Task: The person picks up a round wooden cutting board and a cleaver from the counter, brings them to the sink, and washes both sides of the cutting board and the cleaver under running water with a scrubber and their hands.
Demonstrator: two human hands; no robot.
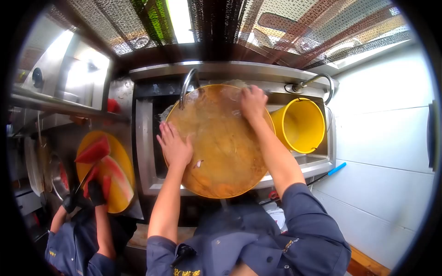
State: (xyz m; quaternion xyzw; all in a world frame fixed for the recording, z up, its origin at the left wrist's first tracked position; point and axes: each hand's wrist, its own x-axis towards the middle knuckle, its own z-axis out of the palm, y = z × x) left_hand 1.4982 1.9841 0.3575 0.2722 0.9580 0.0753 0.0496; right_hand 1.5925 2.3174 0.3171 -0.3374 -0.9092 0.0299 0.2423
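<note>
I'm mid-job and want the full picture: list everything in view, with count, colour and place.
Round slab: 1, yellow-brown, over the sink; board or basin, unclear
Sink: 1, steel, centre
Taps: 2, silver, along the sink's back
Bucket: 1, yellow, right of the slab
Stick: 1, blue-ended, right of the sink
Board: 1, yellow, left
Watermelon: several pieces, red, on the board
Bowl: 1, silver, far left
Mesh: patterned, top
Wall: 1, white, right
Co-worker's gloved hands: 2, black, at the watermelon
Left hand: 1, bare, on the slab's left
Right hand: 1, bare, at its upper right
</note>
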